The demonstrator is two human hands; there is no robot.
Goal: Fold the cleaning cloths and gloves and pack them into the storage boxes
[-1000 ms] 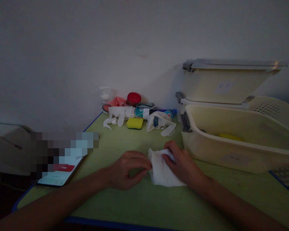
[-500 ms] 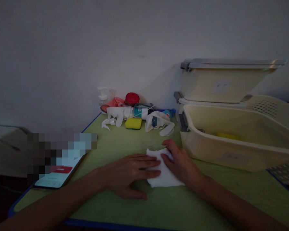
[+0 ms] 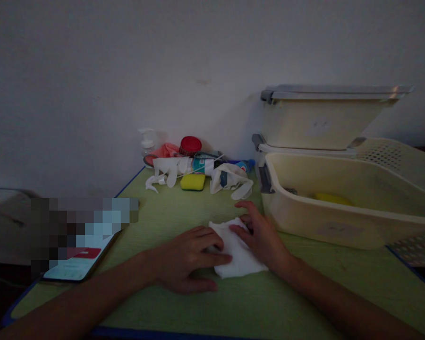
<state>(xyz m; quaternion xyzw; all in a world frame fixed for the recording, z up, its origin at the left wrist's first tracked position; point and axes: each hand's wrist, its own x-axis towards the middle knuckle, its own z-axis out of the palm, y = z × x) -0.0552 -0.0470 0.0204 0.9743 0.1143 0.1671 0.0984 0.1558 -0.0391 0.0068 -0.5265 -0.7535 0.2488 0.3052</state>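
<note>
A folded white cloth (image 3: pixel 237 252) lies flat on the green tabletop (image 3: pixel 230 307), between my two hands. My left hand (image 3: pixel 189 259) rests at the cloth's left edge, its index finger stretched over the fabric, the other fingers slightly bent and the thumb apart on the table. On the cloth's right side lies my right hand (image 3: pixel 264 238), fingers spread, with the thumb touching the upper right part of the fabric. Neither hand grips the cloth.
A cream bin (image 3: pixel 326 226) with something yellow inside stands at right, a lidded bin (image 3: pixel 315 125) behind it. At the back are a yellow sponge (image 3: pixel 193 182), white gloves (image 3: pixel 233 178), a red roll (image 3: pixel 190 145) and a pump bottle (image 3: pixel 148 141). A phone (image 3: pixel 69 269) leans at left.
My left hand's fingers have drawn back and bent a little at the cloth's left edge. My right hand's fingers have lifted slightly. The whole view has shifted a little.
</note>
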